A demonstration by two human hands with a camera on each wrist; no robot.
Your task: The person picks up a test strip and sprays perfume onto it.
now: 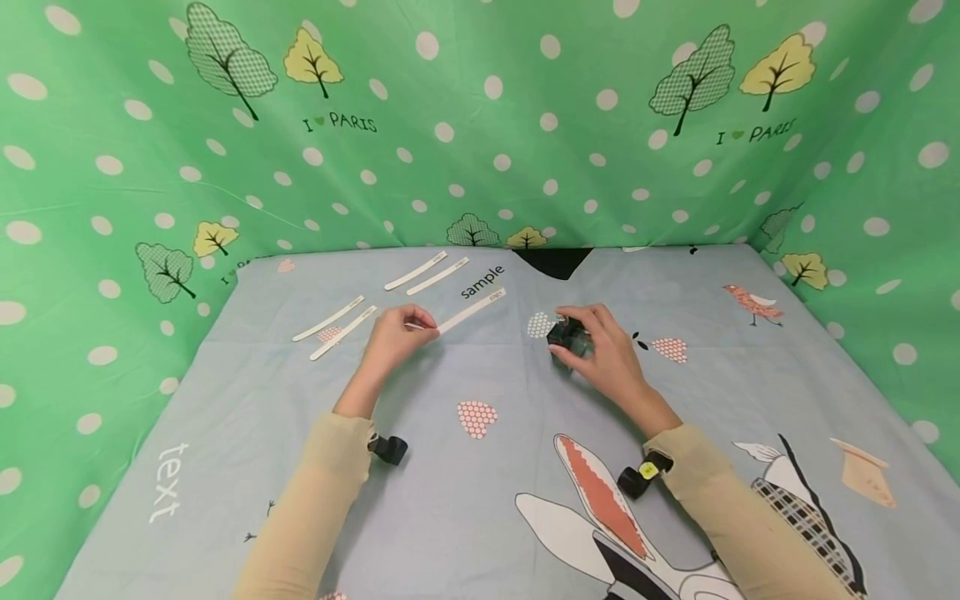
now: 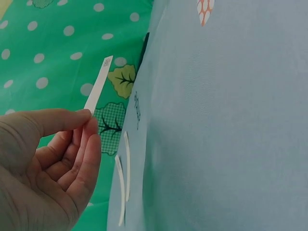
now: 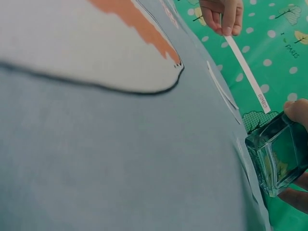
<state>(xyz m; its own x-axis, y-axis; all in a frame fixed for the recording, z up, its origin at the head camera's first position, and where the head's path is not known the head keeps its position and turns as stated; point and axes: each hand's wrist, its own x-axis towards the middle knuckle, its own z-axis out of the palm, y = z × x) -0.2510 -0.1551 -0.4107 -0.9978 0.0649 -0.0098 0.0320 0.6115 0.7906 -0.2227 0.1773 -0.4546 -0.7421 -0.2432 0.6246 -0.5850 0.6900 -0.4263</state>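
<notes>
My left hand pinches one end of a white paper test strip between thumb and forefinger. The strip's far end, with small print on it, points up and right in the head view. My right hand grips a square, dark-tinted glass bottle, like a perfume bottle, with fingers on one side and thumb on the other. Both are held above the cloth, and a gap separates the strip from the bottle in the head view. The bottle's top is partly hidden by my fingers.
On the printed blue-grey cloth, two strips lie to the left of my left hand. Another pair of strips lies farther back. A green dotted curtain rises behind the surface and along both sides.
</notes>
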